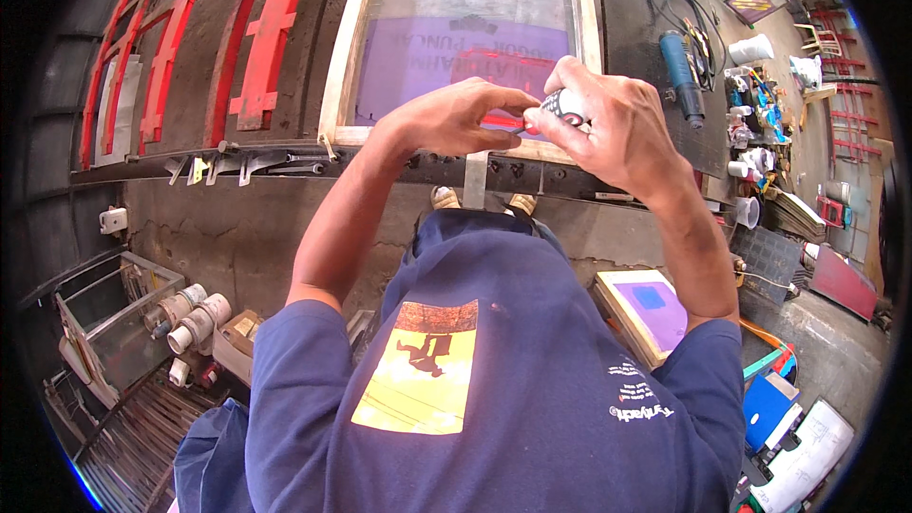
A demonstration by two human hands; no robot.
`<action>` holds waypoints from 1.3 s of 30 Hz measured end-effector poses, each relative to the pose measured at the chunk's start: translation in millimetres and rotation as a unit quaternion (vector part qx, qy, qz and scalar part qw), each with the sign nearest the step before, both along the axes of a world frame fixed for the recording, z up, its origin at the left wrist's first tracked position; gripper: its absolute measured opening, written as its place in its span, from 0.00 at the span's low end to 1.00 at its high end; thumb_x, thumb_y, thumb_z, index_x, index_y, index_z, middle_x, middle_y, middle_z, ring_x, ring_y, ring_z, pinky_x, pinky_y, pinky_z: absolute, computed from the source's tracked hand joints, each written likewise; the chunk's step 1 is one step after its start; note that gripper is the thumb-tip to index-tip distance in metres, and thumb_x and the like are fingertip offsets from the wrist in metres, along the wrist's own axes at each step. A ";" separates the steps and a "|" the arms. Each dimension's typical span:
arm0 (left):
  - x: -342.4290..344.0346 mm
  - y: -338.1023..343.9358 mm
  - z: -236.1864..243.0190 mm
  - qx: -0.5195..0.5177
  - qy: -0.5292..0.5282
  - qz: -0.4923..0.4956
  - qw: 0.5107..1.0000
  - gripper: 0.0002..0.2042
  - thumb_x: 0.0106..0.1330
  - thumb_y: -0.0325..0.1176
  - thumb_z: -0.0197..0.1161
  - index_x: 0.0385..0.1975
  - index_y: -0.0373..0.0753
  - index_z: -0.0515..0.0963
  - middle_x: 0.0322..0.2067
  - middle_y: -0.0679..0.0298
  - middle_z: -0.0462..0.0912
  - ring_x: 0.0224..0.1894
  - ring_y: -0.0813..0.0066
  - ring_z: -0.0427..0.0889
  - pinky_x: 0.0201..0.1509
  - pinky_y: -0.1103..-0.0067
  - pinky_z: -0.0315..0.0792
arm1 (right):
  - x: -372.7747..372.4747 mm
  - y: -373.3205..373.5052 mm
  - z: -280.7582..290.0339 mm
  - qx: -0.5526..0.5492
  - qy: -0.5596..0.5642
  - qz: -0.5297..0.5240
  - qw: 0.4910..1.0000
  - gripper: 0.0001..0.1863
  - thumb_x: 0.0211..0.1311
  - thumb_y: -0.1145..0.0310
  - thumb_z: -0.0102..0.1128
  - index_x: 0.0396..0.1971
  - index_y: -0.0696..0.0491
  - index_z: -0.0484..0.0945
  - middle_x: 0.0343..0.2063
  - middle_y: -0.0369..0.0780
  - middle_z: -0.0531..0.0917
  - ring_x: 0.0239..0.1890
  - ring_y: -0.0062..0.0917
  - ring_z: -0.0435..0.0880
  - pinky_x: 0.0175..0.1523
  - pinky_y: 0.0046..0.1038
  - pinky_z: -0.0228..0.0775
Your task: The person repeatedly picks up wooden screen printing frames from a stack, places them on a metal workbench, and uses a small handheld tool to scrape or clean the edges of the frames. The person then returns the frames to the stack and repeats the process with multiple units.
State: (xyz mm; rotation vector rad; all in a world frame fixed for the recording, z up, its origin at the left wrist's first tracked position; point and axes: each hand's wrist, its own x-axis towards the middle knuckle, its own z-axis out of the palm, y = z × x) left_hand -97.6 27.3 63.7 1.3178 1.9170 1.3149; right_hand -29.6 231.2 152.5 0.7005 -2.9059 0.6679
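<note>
My right hand (608, 123) grips a small white and dark tube (566, 104) in front of my chest. My left hand (456, 119) meets it from the left, with its fingertips pinched at the tube's end, where a bit of red shows. Both hands hover over the near wooden edge of a large wooden-framed printing screen (347, 66) with a purple mesh that lies on the dark worktable (190, 66). My dark blue shirt fills the lower part of the view.
Red metal frames (271, 28) lie on the table's left. A blue power tool (679, 62) with a black cable, cups and bottles sit to the right. A small framed purple screen (641, 309) leans by my right elbow. White pipe fittings (190, 318) and a metal rack stand lower left.
</note>
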 end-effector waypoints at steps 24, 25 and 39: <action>28.0 15.6 10.6 0.068 -0.033 0.136 0.988 0.12 0.62 0.33 0.69 0.41 0.33 0.82 0.31 0.51 0.85 0.33 0.57 0.85 0.40 0.68 0.75 | -37.6 11.6 -35.4 -0.454 -0.180 0.199 0.850 0.20 0.57 0.65 0.75 0.18 0.52 0.70 0.15 0.31 0.75 0.18 0.11 0.70 0.23 0.17 0.61; 29.8 17.4 8.5 0.072 -0.046 0.141 0.986 0.13 0.61 0.34 0.69 0.42 0.33 0.82 0.32 0.50 0.85 0.33 0.62 0.85 0.40 0.68 0.75 | -50.9 17.3 -29.5 -0.393 -0.216 0.274 0.851 0.22 0.53 0.66 0.78 0.16 0.52 0.69 0.14 0.31 0.76 0.18 0.12 0.71 0.23 0.18 0.61; 42.2 9.1 16.5 0.040 -0.092 0.217 0.971 0.16 0.61 0.34 0.71 0.46 0.33 0.81 0.36 0.54 0.87 0.40 0.68 0.86 0.47 0.72 0.76 | -60.9 2.1 -34.9 -0.496 -0.327 0.309 0.743 0.21 0.54 0.61 0.78 0.13 0.52 0.73 0.11 0.26 0.70 0.16 0.07 0.65 0.20 0.17 0.51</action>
